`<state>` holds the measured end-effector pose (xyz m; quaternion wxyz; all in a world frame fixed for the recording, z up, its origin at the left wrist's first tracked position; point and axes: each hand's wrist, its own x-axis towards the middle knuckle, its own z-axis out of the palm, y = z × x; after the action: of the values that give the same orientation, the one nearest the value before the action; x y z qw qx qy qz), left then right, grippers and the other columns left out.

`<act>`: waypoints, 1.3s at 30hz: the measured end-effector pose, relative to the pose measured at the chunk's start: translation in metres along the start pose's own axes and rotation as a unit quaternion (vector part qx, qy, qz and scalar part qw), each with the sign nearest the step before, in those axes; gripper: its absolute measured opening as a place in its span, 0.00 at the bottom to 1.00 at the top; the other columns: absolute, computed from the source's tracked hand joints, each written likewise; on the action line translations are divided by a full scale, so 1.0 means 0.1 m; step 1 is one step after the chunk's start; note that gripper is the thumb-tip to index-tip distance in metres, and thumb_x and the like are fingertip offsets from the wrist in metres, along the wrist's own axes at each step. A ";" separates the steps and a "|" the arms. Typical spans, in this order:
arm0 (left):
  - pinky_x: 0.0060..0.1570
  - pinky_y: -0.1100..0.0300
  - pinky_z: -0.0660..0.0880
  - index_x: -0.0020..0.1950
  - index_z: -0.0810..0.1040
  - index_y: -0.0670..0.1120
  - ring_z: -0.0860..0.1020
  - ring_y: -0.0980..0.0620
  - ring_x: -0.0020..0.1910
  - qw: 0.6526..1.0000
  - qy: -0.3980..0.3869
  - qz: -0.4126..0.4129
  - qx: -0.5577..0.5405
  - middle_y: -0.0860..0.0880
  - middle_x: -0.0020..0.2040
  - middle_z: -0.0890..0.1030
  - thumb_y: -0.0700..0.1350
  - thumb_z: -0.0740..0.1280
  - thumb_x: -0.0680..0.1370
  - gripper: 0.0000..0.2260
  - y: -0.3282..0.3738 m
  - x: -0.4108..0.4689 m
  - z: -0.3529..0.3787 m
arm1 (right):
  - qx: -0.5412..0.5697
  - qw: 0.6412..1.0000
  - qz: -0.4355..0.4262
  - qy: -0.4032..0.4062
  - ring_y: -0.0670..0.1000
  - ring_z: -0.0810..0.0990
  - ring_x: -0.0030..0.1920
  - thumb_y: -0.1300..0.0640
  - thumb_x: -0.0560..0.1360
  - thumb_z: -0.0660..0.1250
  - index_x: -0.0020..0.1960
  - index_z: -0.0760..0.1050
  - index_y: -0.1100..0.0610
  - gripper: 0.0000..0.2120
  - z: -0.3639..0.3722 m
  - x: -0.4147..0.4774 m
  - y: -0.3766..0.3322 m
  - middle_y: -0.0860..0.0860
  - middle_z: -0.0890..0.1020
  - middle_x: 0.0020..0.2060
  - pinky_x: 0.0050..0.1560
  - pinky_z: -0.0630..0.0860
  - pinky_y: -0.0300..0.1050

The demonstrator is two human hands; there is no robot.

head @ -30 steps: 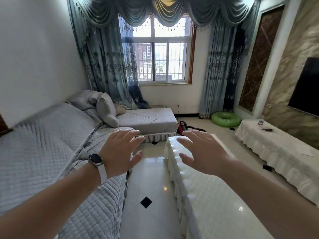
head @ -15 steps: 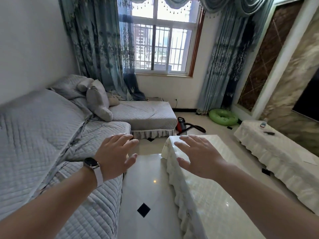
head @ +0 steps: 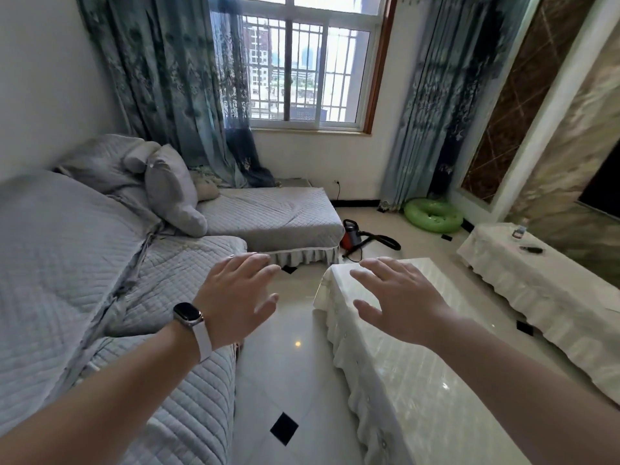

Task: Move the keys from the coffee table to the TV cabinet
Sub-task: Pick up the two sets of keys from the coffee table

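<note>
My left hand (head: 240, 295), with a watch on its wrist, hovers open over the gap between sofa and table. Palm down and empty, my right hand (head: 399, 298) is spread above the far end of the coffee table (head: 412, 384), which has a glossy top and a white lace cover. The TV cabinet (head: 550, 290), also under a white cover, runs along the right wall with a small bottle (head: 518, 232) and a dark remote (head: 531, 250) on it. I see no keys on the visible part of the coffee table.
A grey quilted sofa (head: 100, 263) fills the left side, with cushions in its corner. A red vacuum cleaner (head: 352, 237) and a green swim ring (head: 432, 216) lie on the tiled floor by the window. A narrow floor strip separates sofa and coffee table.
The view has tilted downward and a little nearer to the table. Both hands stay open and held out in front, roughly as before.
</note>
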<state>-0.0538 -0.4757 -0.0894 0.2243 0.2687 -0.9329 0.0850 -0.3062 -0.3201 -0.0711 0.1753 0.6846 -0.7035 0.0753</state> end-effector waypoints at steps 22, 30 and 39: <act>0.64 0.50 0.62 0.62 0.76 0.49 0.73 0.44 0.64 0.999 -0.041 0.000 0.028 0.46 0.63 0.79 0.57 0.60 0.73 0.21 -0.71 2.98 1.61 | 0.058 0.998 -0.003 0.004 0.55 0.77 0.60 0.42 0.71 0.62 0.61 0.74 0.53 0.23 1.55 2.37 2.24 0.51 0.79 0.58 0.57 0.72 0.52; 0.64 0.50 0.60 0.63 0.77 0.49 0.70 0.47 0.64 0.999 -0.036 0.035 -0.010 0.47 0.63 0.78 0.58 0.61 0.73 0.22 -1.24 3.79 2.35 | 0.042 0.998 0.040 -0.030 0.56 0.76 0.61 0.41 0.71 0.61 0.62 0.74 0.53 0.24 2.02 2.98 2.62 0.52 0.79 0.59 0.58 0.72 0.53; 0.66 0.49 0.61 0.65 0.76 0.49 0.73 0.43 0.65 0.989 -0.067 0.119 -0.059 0.46 0.65 0.77 0.59 0.58 0.74 0.23 -2.14 5.07 3.20 | -0.010 0.985 0.161 -0.069 0.57 0.77 0.60 0.41 0.71 0.59 0.62 0.74 0.52 0.24 2.56 3.95 2.96 0.53 0.79 0.59 0.57 0.72 0.55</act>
<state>-0.4404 -0.9803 -0.1288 0.1651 0.1470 -0.9745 0.0378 -0.6368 -0.7640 -0.1308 0.1187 0.5645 -0.8154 0.0479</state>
